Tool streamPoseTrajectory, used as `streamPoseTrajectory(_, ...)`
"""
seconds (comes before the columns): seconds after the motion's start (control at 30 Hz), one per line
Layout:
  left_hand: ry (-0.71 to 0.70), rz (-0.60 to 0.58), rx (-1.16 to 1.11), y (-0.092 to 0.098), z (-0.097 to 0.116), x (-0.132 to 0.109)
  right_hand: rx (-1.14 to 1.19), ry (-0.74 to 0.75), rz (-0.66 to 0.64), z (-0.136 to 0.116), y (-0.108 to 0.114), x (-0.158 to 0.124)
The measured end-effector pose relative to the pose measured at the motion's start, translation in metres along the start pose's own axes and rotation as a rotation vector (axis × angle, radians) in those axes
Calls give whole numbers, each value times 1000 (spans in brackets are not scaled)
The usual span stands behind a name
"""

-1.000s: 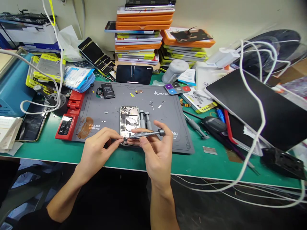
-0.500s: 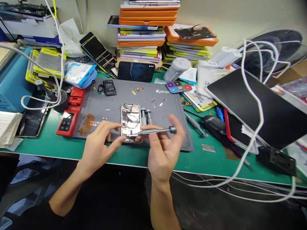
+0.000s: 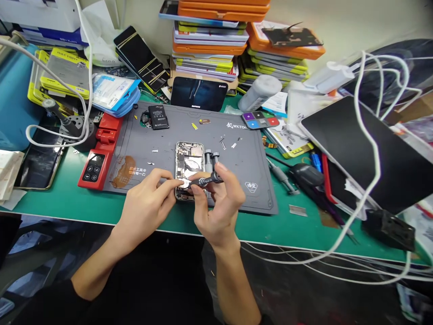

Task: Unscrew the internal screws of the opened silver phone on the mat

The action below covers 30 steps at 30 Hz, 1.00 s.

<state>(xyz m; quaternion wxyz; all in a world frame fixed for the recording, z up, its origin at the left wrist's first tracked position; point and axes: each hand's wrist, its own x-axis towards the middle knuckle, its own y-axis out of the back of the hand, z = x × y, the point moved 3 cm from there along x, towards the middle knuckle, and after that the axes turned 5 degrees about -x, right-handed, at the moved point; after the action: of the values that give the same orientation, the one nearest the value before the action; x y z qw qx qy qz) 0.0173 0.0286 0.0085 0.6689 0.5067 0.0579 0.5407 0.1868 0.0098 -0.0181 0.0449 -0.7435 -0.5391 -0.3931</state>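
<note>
An opened phone lies on the grey mat with its inner parts exposed. My right hand is closed around a screwdriver, held slanted over the phone's lower part with its tip end toward the left. My left hand is at the phone's lower left edge, fingers drawn together and fingertips beside the screwdriver's tip end; whatever they pinch, if anything, is too small to make out. Two more grey screwdrivers lie just right of the phone. A black phone battery rests near the mat's upper left.
The grey mat holds loose screws and small metal pieces. A red device with buttons borders its left side. Behind stand a dark-screened phone and stacked orange boxes. A white cable loops across the right.
My right hand has turned the screwdriver and brought it down to the left over the phone's lower part. My left fingers have drawn together and moved in to its tip end.
</note>
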Motion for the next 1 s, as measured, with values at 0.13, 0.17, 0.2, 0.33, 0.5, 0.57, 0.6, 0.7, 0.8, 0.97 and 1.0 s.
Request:
streamPoseTrajectory(0.13,9,-17,6,0,-1,0,11,21,-31,-4,0,3)
streamPoseTrajectory(0.17,9,-21,12,-1,0,0,7,31,-36,-5,1,4)
streamPoseTrajectory(0.2,12,-25,18,-1,0,-1,1,42,-39,-6,1,5)
streamPoseTrajectory(0.33,11,-34,53,-4,1,-2,-17,68,-37,-6,2,6)
streamPoseTrajectory(0.5,-12,-31,78,-6,2,-3,-10,41,-62,-6,1,5)
streamPoseTrajectory(0.57,-11,-33,74,-6,2,-3,-9,42,-75,-6,1,4)
streamPoseTrajectory(0.6,-11,-34,70,-6,2,-3,-10,44,-82,-6,1,4)
streamPoseTrajectory(0.7,-12,-36,62,-6,2,-3,-48,62,-61,-4,2,1)
streamPoseTrajectory(0.8,-16,-32,69,-5,2,-3,-147,125,13,-1,5,0)
streamPoseTrajectory(0.97,-12,-28,49,-6,1,-4,-147,156,25,-2,7,3)
streamPoseTrajectory(1.0,-12,-26,45,-6,1,-4,-162,178,43,-3,8,4)
